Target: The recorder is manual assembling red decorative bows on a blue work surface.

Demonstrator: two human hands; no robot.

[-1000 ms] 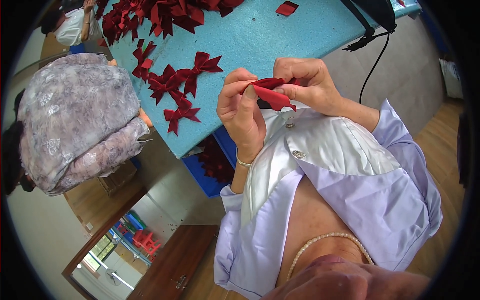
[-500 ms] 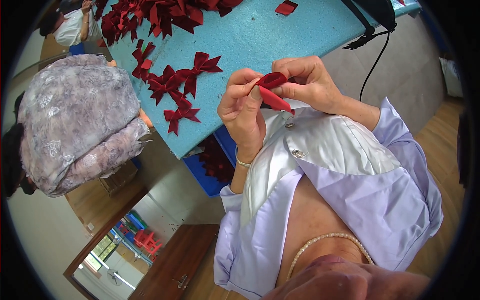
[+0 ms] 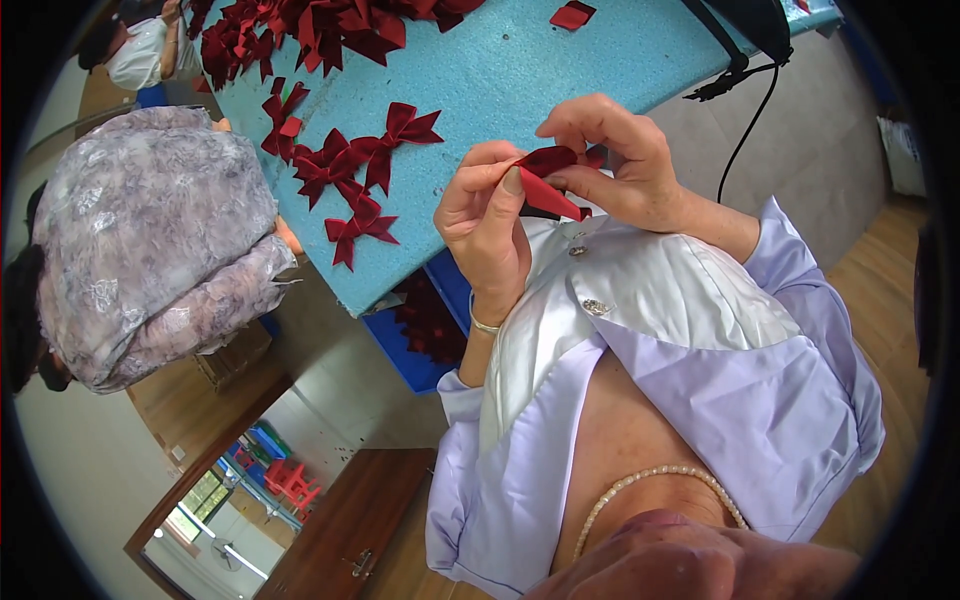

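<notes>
My left hand (image 3: 487,222) pinches a red velvet ribbon (image 3: 548,195) between thumb and fingers, just in front of my chest. The ribbon is folded, with a dark velvety loop on top and a brighter red side hanging toward the lower right. My right hand (image 3: 632,165) is at the ribbon's other side, its thumb against the loop and its index finger raised and bent. A bit of red shows among its curled fingers, whose tips are partly hidden. Several finished dark red bows (image 3: 340,168) lie on the blue table (image 3: 480,90) beyond my left hand.
A large heap of red bows (image 3: 310,30) covers the table's far left. One small red piece (image 3: 573,15) lies at the far edge. Below the table's corner stands a blue crate (image 3: 425,370) with red pieces inside. A black strap and cable (image 3: 745,75) hang at right. Another person (image 3: 160,240) sits at left.
My right index finger has lifted off the ribbon and risen, opening a gap above the thumb. The ribbon's loop looks flatter. My left hand keeps its pinch almost in place.
</notes>
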